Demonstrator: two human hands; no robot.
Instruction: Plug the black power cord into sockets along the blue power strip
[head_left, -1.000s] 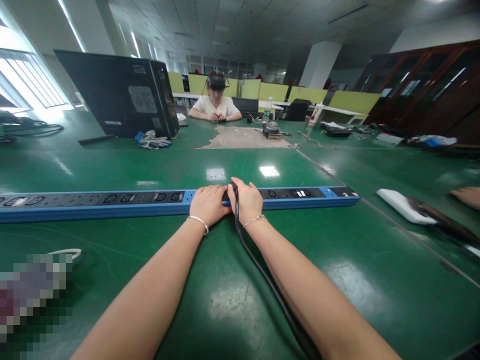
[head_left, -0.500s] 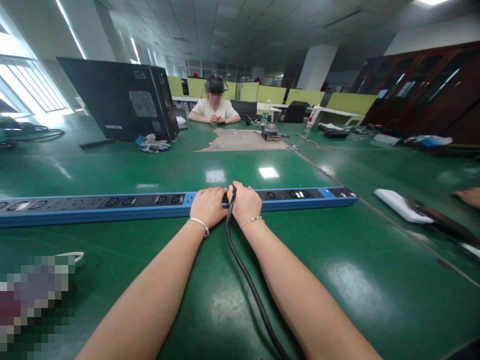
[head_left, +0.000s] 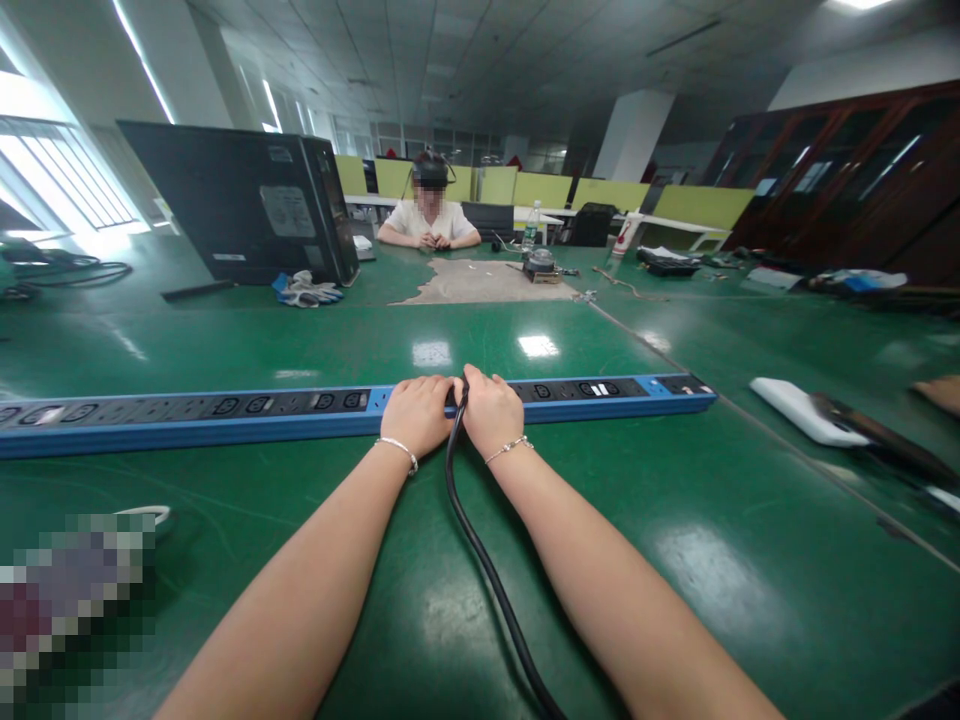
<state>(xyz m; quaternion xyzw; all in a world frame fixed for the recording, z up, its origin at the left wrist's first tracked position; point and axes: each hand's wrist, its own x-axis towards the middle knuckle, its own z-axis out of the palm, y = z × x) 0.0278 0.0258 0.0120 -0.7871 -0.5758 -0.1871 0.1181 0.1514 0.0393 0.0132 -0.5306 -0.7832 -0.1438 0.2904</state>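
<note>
A long blue power strip with black sockets lies across the green table. My left hand is wrapped over the strip near the middle, its fingers on the far side. Right beside it, my right hand is closed around the upper end of a black cable, against the strip. The cable runs down between my forearms to the bottom edge. The cable's plug end is hidden by my fingers.
Behind the strip are a black computer case, gloves and a bottle. Across the table sits a person with hands together. A white-and-dark tool lies right; a pixelated object is at lower left.
The black cable has shifted slightly left below my hands. My right hand has turned a little at the wrist; my left hand has stayed on the strip.
</note>
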